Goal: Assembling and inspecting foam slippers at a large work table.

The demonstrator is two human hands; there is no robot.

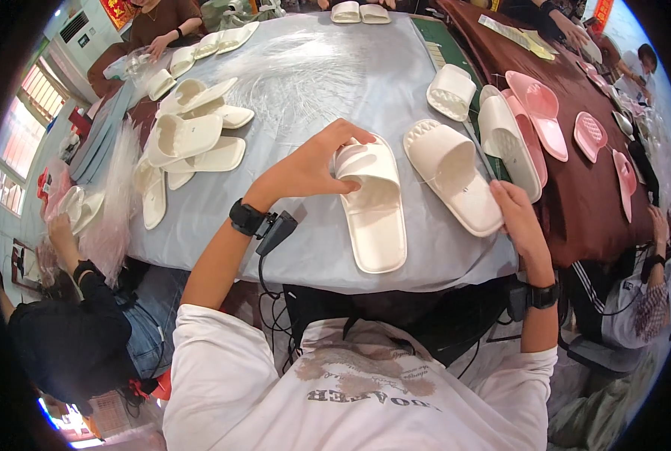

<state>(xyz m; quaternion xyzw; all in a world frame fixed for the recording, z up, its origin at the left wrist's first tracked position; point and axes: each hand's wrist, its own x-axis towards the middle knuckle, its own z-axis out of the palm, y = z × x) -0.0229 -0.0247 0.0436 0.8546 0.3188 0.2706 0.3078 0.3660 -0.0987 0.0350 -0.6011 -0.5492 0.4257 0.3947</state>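
Observation:
My left hand [317, 165] is closed round the upper of a cream slipper [377, 237], its thumb at the strap's opening and its fingers over the toe end. The slipper's heel points toward me. My right hand [517, 218] pinches the heel edge of a second cream slipper [459, 188], which lies angled with its toe to the far left. Part of the right fingers is hidden beside the sole. Beyond it sits another cream slipper [452, 92]. To the right, a cream slipper [501, 135] leans against a pink one [537, 113].
Grey plastic sheeting [313, 259] covers the table. A pile of cream slippers [189, 139] lies at left, near clear plastic bags [117, 203]. At right, a brown-covered table [583, 199] holds pink slippers [591, 135]. Co-workers sit at both sides and the far end.

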